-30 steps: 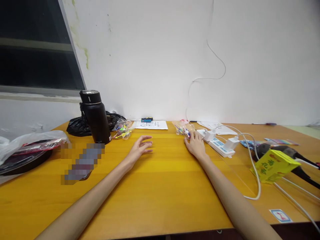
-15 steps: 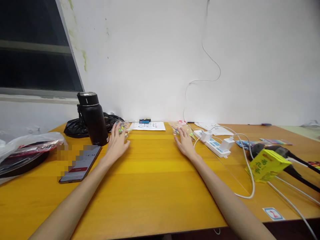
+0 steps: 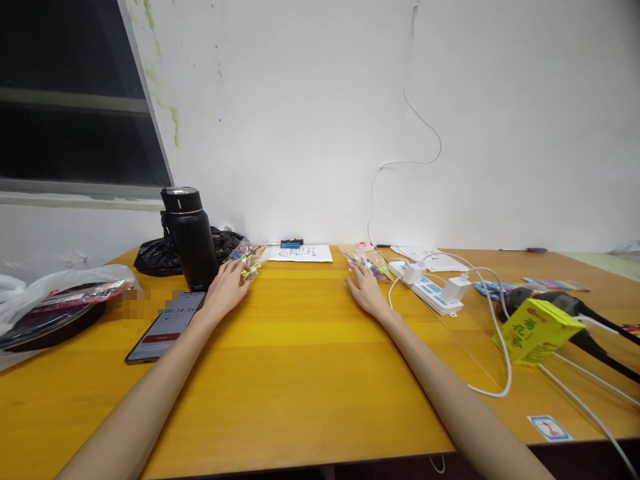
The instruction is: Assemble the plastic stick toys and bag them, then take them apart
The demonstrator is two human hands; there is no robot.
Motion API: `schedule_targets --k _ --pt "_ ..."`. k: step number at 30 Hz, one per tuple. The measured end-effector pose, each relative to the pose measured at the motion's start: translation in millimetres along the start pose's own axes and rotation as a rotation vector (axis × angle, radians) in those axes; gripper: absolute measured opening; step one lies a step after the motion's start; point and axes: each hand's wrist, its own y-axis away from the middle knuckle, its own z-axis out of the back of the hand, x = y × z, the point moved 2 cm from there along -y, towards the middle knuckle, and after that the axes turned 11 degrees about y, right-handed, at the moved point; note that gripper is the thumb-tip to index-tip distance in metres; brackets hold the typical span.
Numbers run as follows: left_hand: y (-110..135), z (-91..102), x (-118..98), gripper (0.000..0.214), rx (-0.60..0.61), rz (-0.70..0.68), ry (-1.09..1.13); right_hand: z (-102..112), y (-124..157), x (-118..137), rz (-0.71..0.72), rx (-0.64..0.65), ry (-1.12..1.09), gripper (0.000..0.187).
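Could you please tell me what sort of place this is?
Probably a plain indoor workroom or office, though I cannot be sure which: a wooden table stands by a stained white wall, bearing a power strip with plugged-in chargers and a screwdriver.

Clear left bag (image 3: pixel 256 255) and clear right bag (image 3: pixel 374 256) on the tabletop (image 3: pixel 300 373), crumpled, multicoloured pieces (image 3: pixel 383 269) inside.

2 clear bags (image 3: pixel 256 259) (image 3: pixel 371 255) show multicoloured pieces (image 3: pixel 384 268).

Even light is brightening the wall (image 3: pixel 300 120); far-left window (image 3: pixel 75 140) is looking dark, lens distortion is slanting its edge; pixelation is masking a patch by the phone (image 3: pixel 167 327).
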Motion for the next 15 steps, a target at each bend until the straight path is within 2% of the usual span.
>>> schedule_targets --k 7,15 --pt "-3.3 -7.1 7.4 0.046 0.033 0.034 -0.017 -1.5 0.7 -1.0 0.007 0.007 -0.002 0.053" --pt "-7.8 -7.7 7.6 0.051 -0.035 -0.019 0.103 -1.4 0.2 0.6 -0.008 0.023 -0.003 0.054"
